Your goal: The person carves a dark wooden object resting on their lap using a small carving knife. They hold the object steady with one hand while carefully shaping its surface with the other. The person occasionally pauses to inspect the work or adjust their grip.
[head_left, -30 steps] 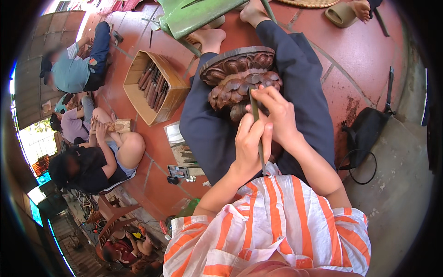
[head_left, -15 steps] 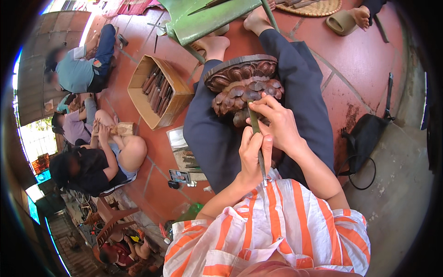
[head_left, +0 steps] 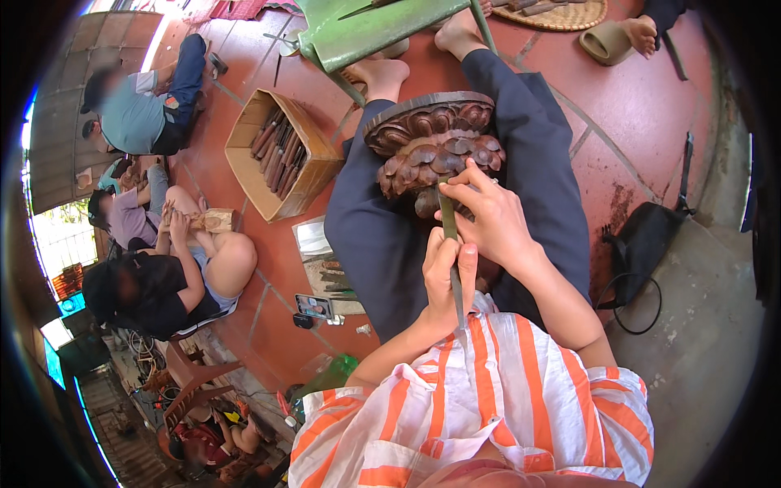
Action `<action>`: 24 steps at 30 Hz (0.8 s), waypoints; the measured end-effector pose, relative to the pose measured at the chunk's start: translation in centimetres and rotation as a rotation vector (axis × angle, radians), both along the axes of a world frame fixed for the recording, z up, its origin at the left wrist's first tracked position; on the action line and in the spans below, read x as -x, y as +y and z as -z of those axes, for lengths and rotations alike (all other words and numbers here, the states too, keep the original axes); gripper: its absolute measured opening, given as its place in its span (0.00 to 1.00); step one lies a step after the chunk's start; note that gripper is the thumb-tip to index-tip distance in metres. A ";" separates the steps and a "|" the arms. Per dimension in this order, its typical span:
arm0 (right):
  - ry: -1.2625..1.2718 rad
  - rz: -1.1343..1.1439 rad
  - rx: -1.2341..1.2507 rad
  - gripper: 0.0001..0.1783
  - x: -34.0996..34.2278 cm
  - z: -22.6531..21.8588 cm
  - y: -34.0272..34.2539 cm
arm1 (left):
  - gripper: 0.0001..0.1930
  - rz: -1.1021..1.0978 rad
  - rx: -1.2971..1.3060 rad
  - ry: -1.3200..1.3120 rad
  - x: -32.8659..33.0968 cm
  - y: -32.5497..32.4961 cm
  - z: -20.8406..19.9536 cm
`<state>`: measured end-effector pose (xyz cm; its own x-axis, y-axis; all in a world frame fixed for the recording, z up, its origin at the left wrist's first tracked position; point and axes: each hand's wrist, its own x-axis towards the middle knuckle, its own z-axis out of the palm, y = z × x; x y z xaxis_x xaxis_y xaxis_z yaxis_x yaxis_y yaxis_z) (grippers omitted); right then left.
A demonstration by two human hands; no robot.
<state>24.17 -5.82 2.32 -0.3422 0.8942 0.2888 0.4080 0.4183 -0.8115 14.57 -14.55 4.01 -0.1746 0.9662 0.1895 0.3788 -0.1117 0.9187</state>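
Observation:
Between my knees rests a dark brown carved wooden piece [head_left: 443, 159], with tiers of petal shapes under a flat round rim. A long, flat metal file [head_left: 449, 224] with a tapered tail runs from the carving back toward my striped shirt. My left hand [head_left: 444, 276] wraps round the file's middle, thumb lying along it. Farther up, my right hand [head_left: 488, 210] holds the file near its far end, with fingertips close against the carved petals. That far end meets the lower tier; the exact contact is partly hidden by my fingers.
To the left stands a cardboard box [head_left: 325, 167] of wooden-handled tools. Ahead is a green chair [head_left: 378, 37]. A phone [head_left: 314, 307] lies left of my leg, a black bag [head_left: 647, 240] to the right. Several people sit at the left, one holding a wood block [head_left: 218, 220].
The file's tail end has swung slightly left, and its angle has turned a little. Both hands keep their hold on it. The whole view has shifted slightly.

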 end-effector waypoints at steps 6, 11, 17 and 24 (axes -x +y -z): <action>-0.111 -0.015 -0.127 0.14 -0.9 -0.7 -0.8 | 0.13 0.072 -0.165 0.443 1.2 -0.5 -2.9; 0.154 -0.045 -0.138 0.13 -0.5 0.2 -1.5 | 0.21 0.502 -0.504 0.149 1.3 1.6 -1.0; 0.167 0.187 -0.055 0.12 1.0 0.6 -0.7 | 0.20 0.414 -0.629 0.151 -1.3 3.9 0.6; 0.382 0.257 -0.190 0.11 3.5 2.1 1.1 | 0.19 0.257 -0.718 0.172 -1.1 7.2 1.6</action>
